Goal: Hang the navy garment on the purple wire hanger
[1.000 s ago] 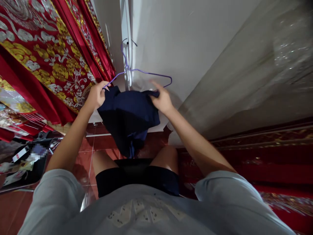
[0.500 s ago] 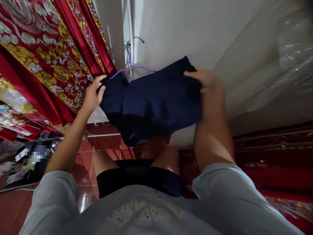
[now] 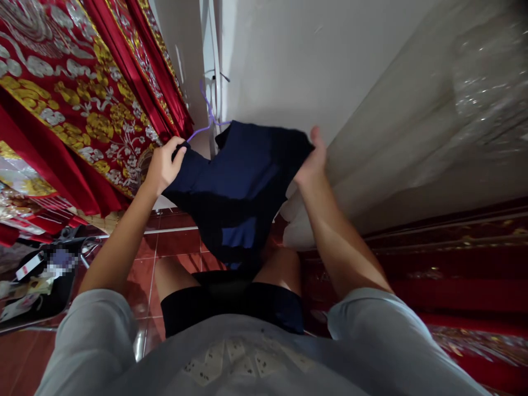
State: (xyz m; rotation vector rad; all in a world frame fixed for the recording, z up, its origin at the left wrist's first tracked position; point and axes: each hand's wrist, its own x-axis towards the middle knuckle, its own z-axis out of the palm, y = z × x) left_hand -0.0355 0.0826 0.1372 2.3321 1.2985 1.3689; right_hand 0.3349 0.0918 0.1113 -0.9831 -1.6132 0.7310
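Observation:
A dark navy garment (image 3: 243, 170) hangs spread out in front of me, its lower part drooping above my knees; its exact kind is hard to tell. A purple clothes hanger (image 3: 211, 118) shows at its top, with the rest hidden by the cloth. My left hand (image 3: 165, 162) pinches the garment's left corner, where one end of the hanger meets it. At the right edge, my right hand (image 3: 312, 159) has hold of the cloth, thumb pointing up and fingers mostly hidden behind the fabric.
Red curtains (image 3: 94, 110) with gold and silver patterns hang on the left. A pale wall (image 3: 305, 60) is ahead, and a clear plastic sheet (image 3: 412, 126) covers the right side. A black tray (image 3: 53, 291) of small items lies low left, above red floor tiles (image 3: 142, 286).
My right hand has moved left and slightly down, bringing the garment's right side inward. The cloth now sags lower in the middle. My left hand keeps its hold, shifted slightly.

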